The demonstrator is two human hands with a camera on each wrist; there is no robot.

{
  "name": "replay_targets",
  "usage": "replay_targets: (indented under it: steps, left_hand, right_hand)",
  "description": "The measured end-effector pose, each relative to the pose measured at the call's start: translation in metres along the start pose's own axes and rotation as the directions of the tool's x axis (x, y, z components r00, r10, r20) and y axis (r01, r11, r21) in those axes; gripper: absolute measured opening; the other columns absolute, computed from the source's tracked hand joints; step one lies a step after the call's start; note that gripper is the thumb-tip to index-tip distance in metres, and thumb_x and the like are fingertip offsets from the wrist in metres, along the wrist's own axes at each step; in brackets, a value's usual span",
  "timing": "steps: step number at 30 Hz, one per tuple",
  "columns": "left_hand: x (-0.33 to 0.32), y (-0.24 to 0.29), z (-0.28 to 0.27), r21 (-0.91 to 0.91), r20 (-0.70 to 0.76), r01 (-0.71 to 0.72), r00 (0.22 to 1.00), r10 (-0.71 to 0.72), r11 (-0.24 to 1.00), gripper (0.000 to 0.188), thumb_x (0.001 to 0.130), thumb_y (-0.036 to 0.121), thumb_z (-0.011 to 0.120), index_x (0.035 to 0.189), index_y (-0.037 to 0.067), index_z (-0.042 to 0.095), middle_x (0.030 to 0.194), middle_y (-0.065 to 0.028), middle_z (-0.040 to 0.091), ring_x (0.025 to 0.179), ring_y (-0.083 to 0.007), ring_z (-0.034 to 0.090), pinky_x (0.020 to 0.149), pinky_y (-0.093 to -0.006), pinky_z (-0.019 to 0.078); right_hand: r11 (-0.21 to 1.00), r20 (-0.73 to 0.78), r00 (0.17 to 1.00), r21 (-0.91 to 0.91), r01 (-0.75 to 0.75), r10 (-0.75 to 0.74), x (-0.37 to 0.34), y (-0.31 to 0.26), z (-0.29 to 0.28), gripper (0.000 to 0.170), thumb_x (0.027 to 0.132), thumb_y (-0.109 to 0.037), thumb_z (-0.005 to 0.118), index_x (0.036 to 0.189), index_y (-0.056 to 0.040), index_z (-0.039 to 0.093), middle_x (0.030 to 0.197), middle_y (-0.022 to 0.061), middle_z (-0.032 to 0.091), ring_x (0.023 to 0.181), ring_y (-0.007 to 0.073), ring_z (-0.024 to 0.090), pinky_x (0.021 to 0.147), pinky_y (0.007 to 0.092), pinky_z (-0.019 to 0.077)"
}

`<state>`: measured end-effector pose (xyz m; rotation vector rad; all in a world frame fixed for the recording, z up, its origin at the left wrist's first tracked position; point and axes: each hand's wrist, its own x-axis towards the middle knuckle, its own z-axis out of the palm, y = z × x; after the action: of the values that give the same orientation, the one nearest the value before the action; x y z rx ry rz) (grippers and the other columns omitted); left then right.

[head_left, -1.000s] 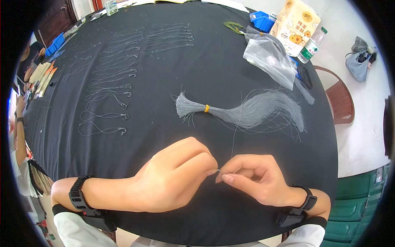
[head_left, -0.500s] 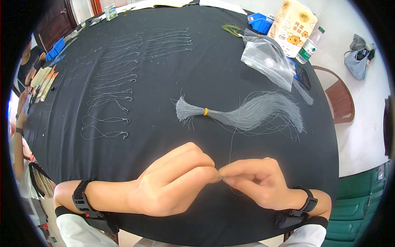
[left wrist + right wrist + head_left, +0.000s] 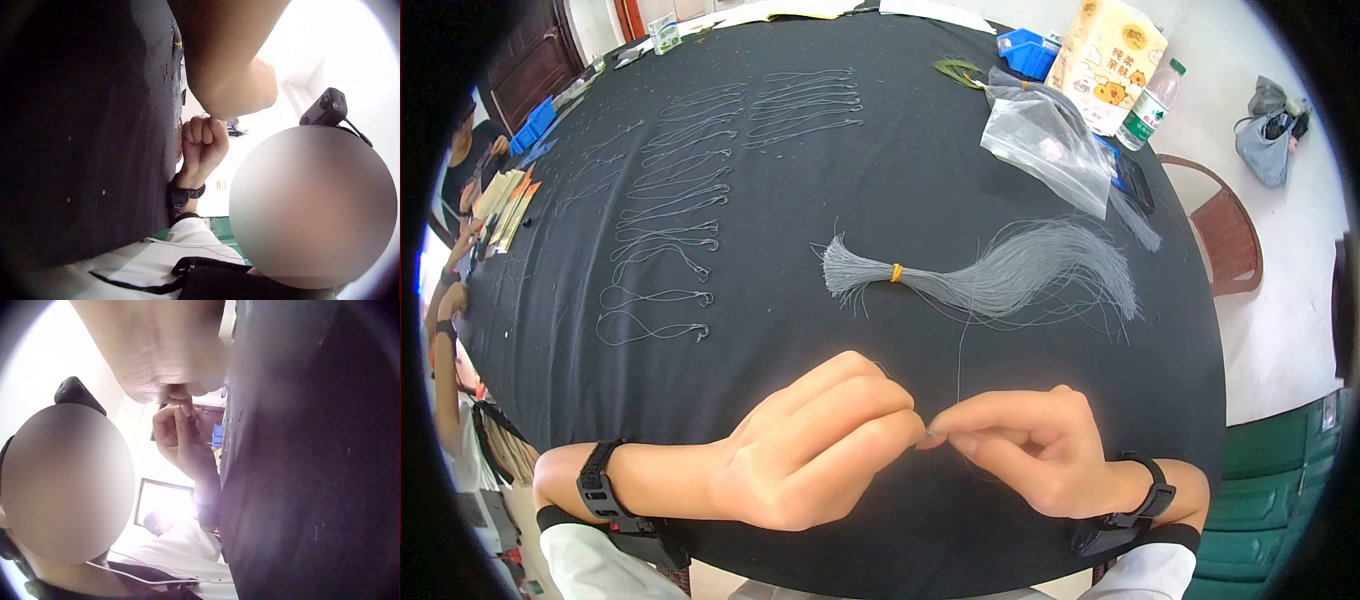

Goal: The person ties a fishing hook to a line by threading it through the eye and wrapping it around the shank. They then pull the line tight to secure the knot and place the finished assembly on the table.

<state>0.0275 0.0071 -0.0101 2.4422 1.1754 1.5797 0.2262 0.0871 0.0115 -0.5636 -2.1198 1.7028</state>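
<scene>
In the head view my left hand (image 3: 815,450) and right hand (image 3: 1035,445) meet fingertip to fingertip low over the table. A thin grey line (image 3: 961,365) rises from the right fingers, which pinch it between thumb and forefinger. The left thumb and forefinger pinch something small and greyish at the meeting point; its kind is mostly hidden by the fingers. A short dark piece of cord (image 3: 881,367) peeks out above the left knuckles. Beyond the hands lies a bundle of grey lines (image 3: 1040,275), bound by a yellow band (image 3: 896,272).
Looped grey lines with small hooked ends (image 3: 655,328) lie in rows at the left on the black cloth (image 3: 800,220). At the back right are a clear plastic bag (image 3: 1045,150), a tissue pack (image 3: 1107,65), a bottle (image 3: 1152,105) and a blue bin (image 3: 1027,55).
Both hands have moved slightly down in the view, and the fingertips, apart at first, have come together. The line over the right hand has shifted a little left.
</scene>
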Motion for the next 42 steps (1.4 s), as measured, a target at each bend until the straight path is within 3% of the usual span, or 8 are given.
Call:
replay_targets:
  steps: [8,14,17,26,29,35,42]
  left_hand:
    - [0.0,0.002,0.002,0.01,-0.031,0.003,1.0,-0.002,1.0,0.027,0.06,-0.016,0.065,0.085,-0.006,0.061,0.078,-0.016,0.059,0.06,-0.023,0.056,0.049,-0.0283,0.0448]
    - [0.0,0.001,0.002,0.045,-0.034,0.007,0.999,-0.006,0.999,0.027,0.058,-0.015,0.065,0.082,-0.006,0.061,0.076,-0.0159,0.059,0.059,-0.0227,0.056,0.049,-0.0281,0.0437]
    - [0.0,0.002,0.002,0.048,-0.046,0.011,0.999,-0.009,0.999,0.026,0.058,-0.015,0.066,0.082,-0.006,0.061,0.076,-0.0158,0.059,0.059,-0.0226,0.056,0.049,-0.028,0.0438]
    - [0.0,0.002,0.002,0.031,-0.038,0.003,0.999,-0.002,1.0,0.027,0.059,-0.014,0.068,0.083,-0.005,0.062,0.078,-0.0149,0.06,0.062,-0.0233,0.059,0.051,-0.0279,0.0456]
    - [-0.001,0.001,0.002,0.016,-0.011,0.009,1.0,-0.008,1.0,0.026,0.061,-0.012,0.069,0.085,-0.004,0.062,0.079,-0.0149,0.06,0.063,-0.0239,0.059,0.053,-0.0289,0.0464]
    - [0.005,0.002,-0.006,-0.082,0.055,0.125,0.991,-0.121,0.989,0.029,0.064,-0.006,0.074,0.091,-0.005,0.061,0.08,-0.0148,0.06,0.065,-0.025,0.058,0.055,-0.0303,0.0467]
    - [0.0,-0.002,0.001,-0.029,0.087,0.045,0.995,-0.043,0.999,0.025,0.066,-0.006,0.075,0.087,-0.005,0.062,0.079,-0.015,0.059,0.064,-0.0254,0.058,0.054,-0.0316,0.0466]
  right_hand:
    - [0.992,-0.068,0.989,-0.027,0.127,-0.129,0.0,0.007,0.002,0.024,0.085,0.002,0.058,0.106,-0.004,0.069,0.061,0.0016,0.06,0.051,0.0005,0.047,0.046,0.02,0.0355]
    - [0.966,-0.064,0.992,-0.24,0.092,-0.11,0.0,-0.007,0.0,0.018,0.083,0.003,0.058,0.097,-0.0029,0.069,0.058,0.0044,0.058,0.045,0.0046,0.047,0.043,0.0221,0.0355]
    - [0.941,-0.097,0.964,-0.263,0.214,-0.246,0.001,0.001,0.004,0.017,0.083,0.003,0.058,0.096,-0.0019,0.068,0.052,0.0016,0.052,0.042,0.0042,0.043,0.042,0.0222,0.0326]
    - [1.0,-0.02,0.999,-0.014,0.027,-0.027,0.002,-0.003,-0.001,0.012,0.087,-0.004,0.064,0.097,-0.0021,0.068,0.048,-0.0031,0.049,0.043,-0.0011,0.035,0.041,0.0204,0.0255]
    - [0.99,-0.079,0.987,-0.044,0.135,-0.138,0.002,0.01,0.003,0.014,0.086,-0.005,0.067,0.099,-0.0022,0.069,0.048,-0.0019,0.05,0.043,-0.0009,0.036,0.042,0.0203,0.0264]
    - [0.964,-0.087,0.976,-0.196,0.181,-0.201,0.004,0.006,0.0,0.017,0.082,-0.001,0.068,0.098,-0.0027,0.07,0.055,0.0044,0.06,0.044,0.0062,0.051,0.044,0.0225,0.0366]
    - [0.869,-0.06,0.929,-0.38,0.317,-0.365,0.006,0.013,0.001,0.02,0.076,-0.001,0.07,0.096,-0.0046,0.07,0.064,0.0086,0.065,0.047,0.0168,0.059,0.043,0.0278,0.0424]
